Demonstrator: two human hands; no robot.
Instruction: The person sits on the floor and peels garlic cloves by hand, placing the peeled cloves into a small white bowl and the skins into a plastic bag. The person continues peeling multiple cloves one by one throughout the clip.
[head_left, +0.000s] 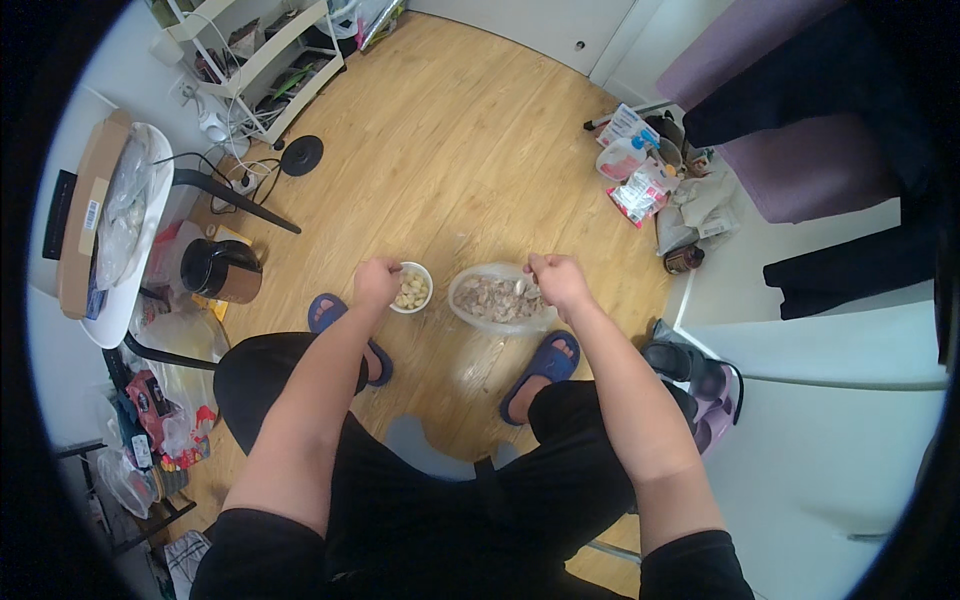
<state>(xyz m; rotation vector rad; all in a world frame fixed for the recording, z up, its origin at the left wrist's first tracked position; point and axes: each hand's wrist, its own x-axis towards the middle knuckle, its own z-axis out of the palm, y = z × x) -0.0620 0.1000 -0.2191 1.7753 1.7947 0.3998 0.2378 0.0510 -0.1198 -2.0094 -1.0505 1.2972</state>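
Note:
On the wood floor between my feet stands a small white bowl (430, 286) holding several pale peeled cloves (412, 292), apparently garlic. My left hand (375, 283) is at the bowl's left edge, its fingertips by the rim; whether they grip something is hidden. Right of the bowl lies a translucent plastic tub (499, 327), with dry papery skins (495, 298) and some whole-looking pieces inside. Over the tub's right side hangs my right hand (559, 282), thumb and fingers pinched together. Anything between those fingertips is too small to make out.
Blue slippers (545, 367) on my feet flank the containers. To the left are a dark-lidded jug (222, 270) and a white chair (154, 225) loaded with packaging. Bags and bottles (645, 180) lie by the right wall, near hanging dark clothes (810, 82). A shelf trolley (262, 67) stands far left.

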